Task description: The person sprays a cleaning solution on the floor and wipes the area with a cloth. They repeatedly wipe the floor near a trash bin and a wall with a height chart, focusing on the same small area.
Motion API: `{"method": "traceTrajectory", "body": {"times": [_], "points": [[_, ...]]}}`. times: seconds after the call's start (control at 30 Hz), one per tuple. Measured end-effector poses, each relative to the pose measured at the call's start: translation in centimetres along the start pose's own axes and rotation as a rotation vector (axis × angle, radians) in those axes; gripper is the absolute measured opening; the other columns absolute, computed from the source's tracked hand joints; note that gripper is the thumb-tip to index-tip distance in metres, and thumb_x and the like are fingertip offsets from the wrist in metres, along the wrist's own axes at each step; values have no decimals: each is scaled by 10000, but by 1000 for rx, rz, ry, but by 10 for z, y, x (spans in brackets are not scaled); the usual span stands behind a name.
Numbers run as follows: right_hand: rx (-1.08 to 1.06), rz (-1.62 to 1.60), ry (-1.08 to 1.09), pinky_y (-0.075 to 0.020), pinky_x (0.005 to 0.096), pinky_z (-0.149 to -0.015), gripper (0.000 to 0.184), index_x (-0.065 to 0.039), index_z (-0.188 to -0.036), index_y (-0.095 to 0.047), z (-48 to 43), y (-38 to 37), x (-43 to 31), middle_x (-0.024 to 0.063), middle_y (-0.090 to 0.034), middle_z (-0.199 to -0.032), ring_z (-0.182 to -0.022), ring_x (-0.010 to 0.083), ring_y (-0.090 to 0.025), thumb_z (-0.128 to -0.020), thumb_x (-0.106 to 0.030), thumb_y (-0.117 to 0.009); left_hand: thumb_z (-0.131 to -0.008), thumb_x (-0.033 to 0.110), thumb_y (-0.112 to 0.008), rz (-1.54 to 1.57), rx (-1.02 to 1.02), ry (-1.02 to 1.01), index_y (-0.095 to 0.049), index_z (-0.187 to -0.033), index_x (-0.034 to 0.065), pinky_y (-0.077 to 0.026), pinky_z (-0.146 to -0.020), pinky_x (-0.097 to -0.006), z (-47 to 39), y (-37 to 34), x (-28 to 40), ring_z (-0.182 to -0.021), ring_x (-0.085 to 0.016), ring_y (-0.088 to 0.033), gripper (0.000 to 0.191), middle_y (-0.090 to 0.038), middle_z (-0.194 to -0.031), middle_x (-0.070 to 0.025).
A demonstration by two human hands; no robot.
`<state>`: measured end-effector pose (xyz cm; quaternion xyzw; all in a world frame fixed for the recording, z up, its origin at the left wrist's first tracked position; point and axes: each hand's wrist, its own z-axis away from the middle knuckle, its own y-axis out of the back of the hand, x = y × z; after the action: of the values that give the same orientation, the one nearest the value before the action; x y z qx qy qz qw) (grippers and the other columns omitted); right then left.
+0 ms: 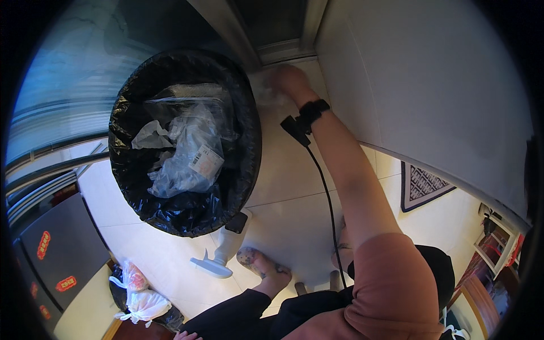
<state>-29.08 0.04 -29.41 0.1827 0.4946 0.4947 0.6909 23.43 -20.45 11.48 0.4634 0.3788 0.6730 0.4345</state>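
Observation:
My right hand (292, 80) reaches down to the tiled floor by the base of a framed door or window. It is blurred, with something pale and see-through beside its fingers; whether it grips this is unclear. A black strap with a small cabled device (312, 114) circles that wrist. To the left of the hand stands a round bin lined with a black plastic bag (178, 216). Inside lie a crumpled clear plastic bag (187, 157) with a printed label, a white tissue (152, 135) and clear plastic packaging (199, 95). Only some fingers of my left hand (188, 335) show at the bottom edge, near my dark trousers.
A white plastic object with a black panel (223, 250) lies between the bin and my sandalled foot (263, 267). Tied plastic bags (144, 304) sit beside a dark cabinet (63, 250). A pale panel (416, 85) rises at right, a patterned mat (423, 187) beyond its lower edge.

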Motion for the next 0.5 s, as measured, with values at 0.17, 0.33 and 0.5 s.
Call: {"method": "traceTrajectory", "body": {"times": [0.17, 0.33, 0.5], "points": [[514, 46, 107, -500, 426, -782, 178, 2, -914, -640, 26, -21, 17, 181, -586, -1022, -878, 351, -601, -824, -145, -591, -826, 185, -487, -3, 38, -20, -668, -904, -3, -431, -927, -470, 5, -3, -2, -957, -353, -606, 272, -665, -959, -156], [522, 63, 353, -499, 426, -800, 187, -13, -1004, -597, 10, -70, -13, 185, -604, -1008, -893, 353, -606, -880, -103, -489, -830, 191, -487, -8, 39, -7, -668, -900, 0, -428, -929, -470, 11, -3, -2, -960, -353, -605, 273, -665, -958, -155], [377, 70, 511, -518, 418, -785, 170, -43, -953, -639, -5, -59, -23, 160, -619, -962, -900, 332, -615, -830, -84, -528, -832, 194, -487, -6, 25, 37, -669, -898, 1, -426, -931, -469, 13, -4, 0, -962, -353, -604, 274, -665, -959, -154]]}}
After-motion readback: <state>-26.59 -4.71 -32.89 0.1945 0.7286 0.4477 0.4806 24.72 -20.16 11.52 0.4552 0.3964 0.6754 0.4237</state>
